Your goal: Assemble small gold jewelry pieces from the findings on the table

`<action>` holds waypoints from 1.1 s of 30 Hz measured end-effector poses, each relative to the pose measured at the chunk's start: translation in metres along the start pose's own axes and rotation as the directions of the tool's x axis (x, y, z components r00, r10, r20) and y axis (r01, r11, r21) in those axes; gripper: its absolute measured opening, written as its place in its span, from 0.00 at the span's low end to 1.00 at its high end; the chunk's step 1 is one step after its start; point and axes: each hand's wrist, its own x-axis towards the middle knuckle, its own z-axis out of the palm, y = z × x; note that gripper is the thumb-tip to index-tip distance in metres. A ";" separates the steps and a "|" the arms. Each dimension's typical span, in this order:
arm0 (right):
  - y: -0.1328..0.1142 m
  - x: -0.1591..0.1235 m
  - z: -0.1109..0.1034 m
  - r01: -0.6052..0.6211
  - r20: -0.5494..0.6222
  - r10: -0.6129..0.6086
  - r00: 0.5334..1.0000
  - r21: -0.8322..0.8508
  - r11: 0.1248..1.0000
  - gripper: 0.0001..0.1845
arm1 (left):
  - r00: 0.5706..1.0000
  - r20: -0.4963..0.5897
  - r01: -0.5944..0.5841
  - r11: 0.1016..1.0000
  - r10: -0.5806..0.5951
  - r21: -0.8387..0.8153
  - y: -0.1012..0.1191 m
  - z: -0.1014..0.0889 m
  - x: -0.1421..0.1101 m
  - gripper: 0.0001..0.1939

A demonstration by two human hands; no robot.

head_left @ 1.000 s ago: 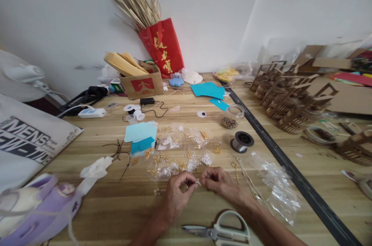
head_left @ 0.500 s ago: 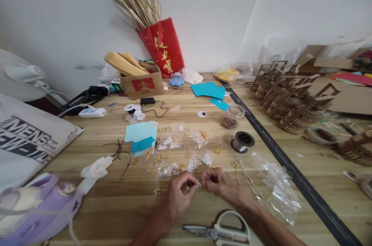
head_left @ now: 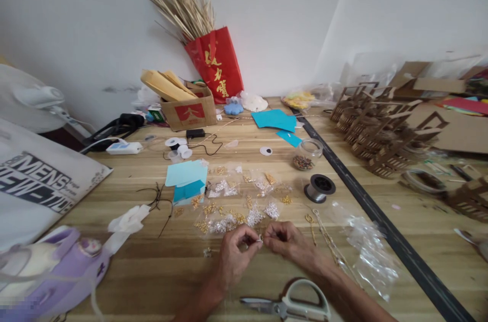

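Note:
My left hand and my right hand meet low in the middle of the wooden table. Both pinch a tiny silver metal charm between their fingertips. Just beyond the hands lie small clear bags of gold and silver charms. A gold chain stretches along the wood to the right of my right hand. White-handled scissors rest between my forearms at the near edge.
A wire spool and a glass jar of beads stand beyond the bags. Crumpled clear plastic lies right. Blue paper, a cardboard box, a red bag, a purple bag and wooden lattice pieces surround the spot.
Both hands stay pinched on the small charm with only slight finger shifts. The view has tipped a little, so everything sits slightly lower and to the right.

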 end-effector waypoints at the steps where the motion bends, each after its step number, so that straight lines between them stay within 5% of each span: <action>1: -0.001 0.000 0.000 0.002 -0.002 -0.002 1.000 -0.001 1.000 0.13 | 1.000 -0.002 -0.010 1.000 0.010 0.004 -0.001 0.000 0.000 0.04; 16: -0.002 -0.001 0.000 0.002 -0.038 -0.002 0.999 -0.008 1.000 0.15 | 1.000 0.002 0.022 0.999 -0.022 -0.039 -0.002 -0.001 -0.001 0.03; 26: -0.004 -0.001 0.000 -0.020 -0.043 0.020 0.999 0.008 1.000 0.16 | 0.984 0.018 0.174 0.961 -0.175 -0.213 0.000 -0.003 0.004 0.02; 33: -0.003 0.000 0.000 -0.055 -0.022 0.057 0.998 0.077 0.996 0.15 | 1.000 0.000 0.020 0.984 -0.020 -0.179 0.002 -0.005 0.003 0.02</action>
